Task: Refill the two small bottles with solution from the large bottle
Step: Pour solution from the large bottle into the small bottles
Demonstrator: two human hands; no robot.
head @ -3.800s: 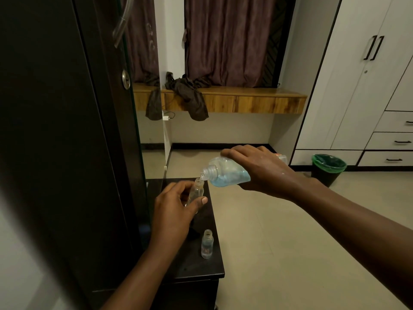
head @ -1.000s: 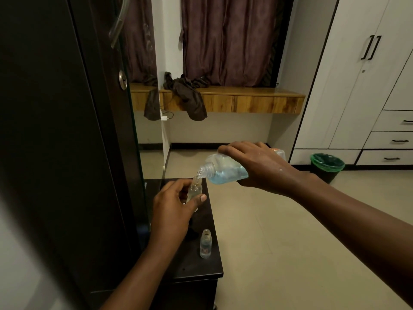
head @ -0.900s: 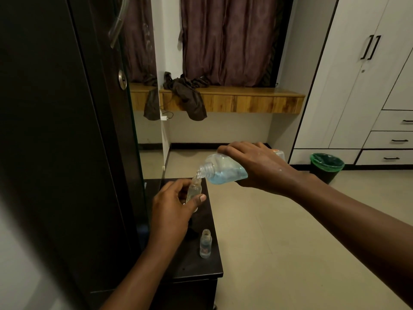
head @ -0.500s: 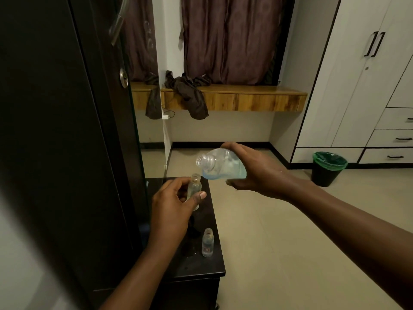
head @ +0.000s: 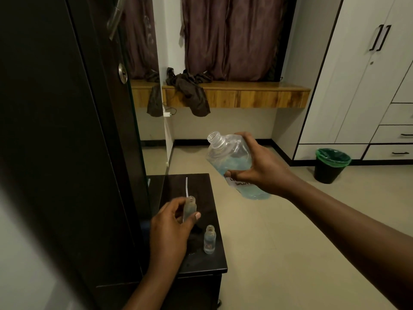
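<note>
Left grip [head: 176, 220] held first small bottle [head: 190, 208] upright; right grip [head: 257, 166] clasped large bottle [head: 232, 162], neck tilted up-left; second small bottle [head: 209, 240] stood on table [head: 201, 260], right-below left grip, nearer left hand

Held small bottle [head: 190, 208]: lower body hidden behind left hand [head: 171, 229] fingers, fill level unreadable. Large bottle [head: 234, 162]: label mostly covered by right hand [head: 261, 166], text illegible; far side hidden by palm. Standing small bottle [head: 209, 239]: label too small to read, liquid level unclear. Worktop [head: 207, 262]: left part hidden by hand and forearm. Wardrobe [head: 366, 86] cut off by right edge. Door handle [head: 115, 21] blurred, cut off by top edge.
</note>
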